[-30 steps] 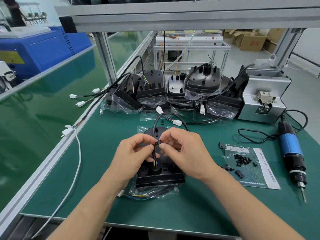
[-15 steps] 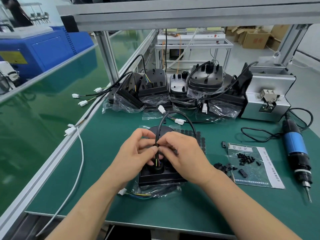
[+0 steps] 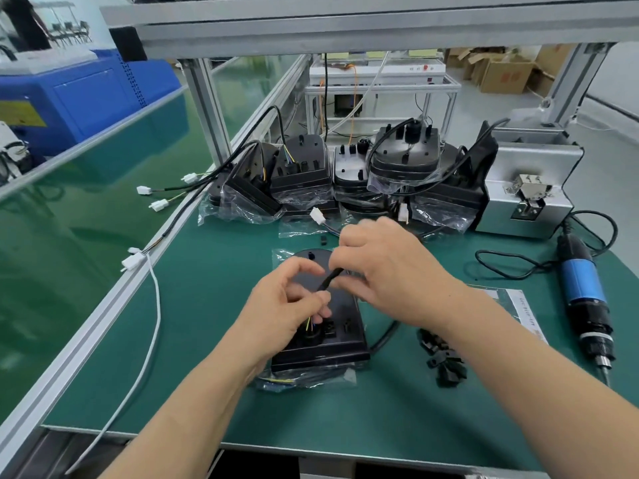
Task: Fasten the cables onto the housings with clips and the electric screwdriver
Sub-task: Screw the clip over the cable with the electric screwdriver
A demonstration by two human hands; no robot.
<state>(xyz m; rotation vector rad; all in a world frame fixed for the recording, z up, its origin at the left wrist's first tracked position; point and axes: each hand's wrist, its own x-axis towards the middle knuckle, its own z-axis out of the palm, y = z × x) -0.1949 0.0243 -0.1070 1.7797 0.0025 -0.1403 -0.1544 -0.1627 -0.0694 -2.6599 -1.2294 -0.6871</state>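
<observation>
- A black housing (image 3: pixel 320 340) lies flat on the green worktop (image 3: pixel 214 305), on a clear plastic bag, near the front edge and in front of both hands.
- A black cable (image 3: pixel 330 280) rises from the housing's socket, where thin coloured wires show, and slants up to the right between the two hands.
- The left hand (image 3: pixel 283 305) rests over the housing's left part; its fingers (image 3: pixel 320 300) are curled and pinch the cable's lower end just above the wires.
- The right hand (image 3: pixel 387 271) hovers over the housing's upper right, fingers bent together around the cable's upper stretch; the exact grip is hidden by the knuckles.
- Loose black clips (image 3: pixel 442 357) lie in a heap just right of the housing, under the right forearm.
- The electric screwdriver (image 3: pixel 584 299), with a blue body, lies untouched at the worktop's right edge, well apart from both hands.
- More bagged housings (image 3: pixel 345 174) stand in a row at the back.
</observation>
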